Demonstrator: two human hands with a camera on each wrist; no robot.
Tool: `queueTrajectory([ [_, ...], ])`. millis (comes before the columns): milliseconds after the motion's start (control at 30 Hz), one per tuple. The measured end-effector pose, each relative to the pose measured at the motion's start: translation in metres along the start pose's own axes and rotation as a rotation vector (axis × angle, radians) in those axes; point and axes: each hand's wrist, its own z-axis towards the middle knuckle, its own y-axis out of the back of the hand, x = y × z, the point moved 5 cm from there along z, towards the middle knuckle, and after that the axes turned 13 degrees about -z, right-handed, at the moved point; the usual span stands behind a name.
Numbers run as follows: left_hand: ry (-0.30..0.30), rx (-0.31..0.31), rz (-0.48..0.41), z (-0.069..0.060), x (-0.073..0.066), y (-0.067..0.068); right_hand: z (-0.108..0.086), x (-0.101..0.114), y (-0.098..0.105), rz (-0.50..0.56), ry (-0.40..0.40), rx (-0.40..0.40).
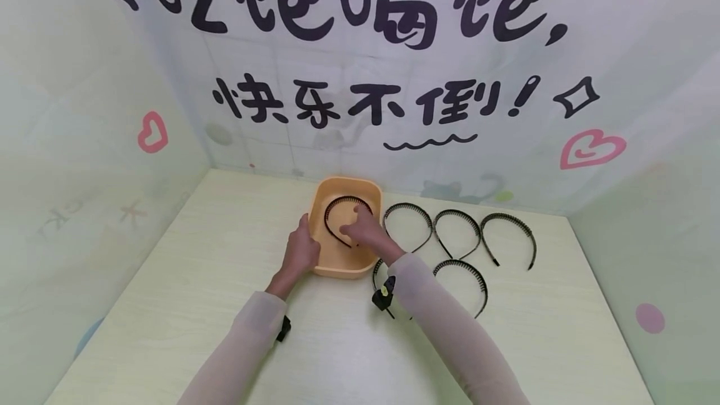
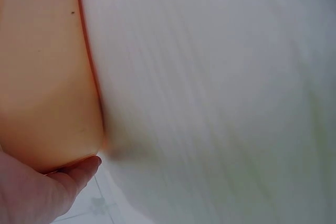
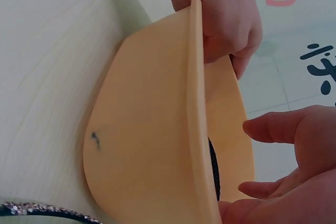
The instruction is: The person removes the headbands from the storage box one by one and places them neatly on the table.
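Observation:
An orange plastic bin (image 1: 340,272) stands near the back wall, with a black toothed headband (image 1: 349,198) lying inside it. My left hand (image 1: 300,249) grips the bin's left side, and the right wrist view shows this left hand (image 3: 226,19) curled over the rim. Over the inside of the bin is my right hand (image 1: 365,230). In the right wrist view, the thumb and fingers of the right hand (image 3: 310,156) are spread apart with nothing between them. Part of the headband (image 3: 214,169) shows there behind the bin's near rim.
Several more black headbands lie right of the bin: a back row including one at the far right (image 1: 531,236), and a front pair including one (image 1: 484,286) partly under my right forearm. A printed cloth wall (image 1: 337,149) rises behind the pale table (image 1: 225,230).

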Motion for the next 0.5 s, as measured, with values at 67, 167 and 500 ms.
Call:
queueTrajectory([
  [67, -0.001, 0.002, -0.002, 0.0003, 0.0002, -0.0005, -0.0024, 0.0, -0.0025, -0.018, -0.001, 0.028],
  [167, -0.004, 0.001, -0.001, 0.0003, -0.0002, -0.0005, -0.0038, 0.0011, -0.0007, -0.053, 0.011, 0.0],
  [500, -0.011, 0.001, -0.004, 0.0002, 0.0004, -0.0003, 0.0022, -0.0017, -0.0007, 0.078, -0.035, 0.011],
])
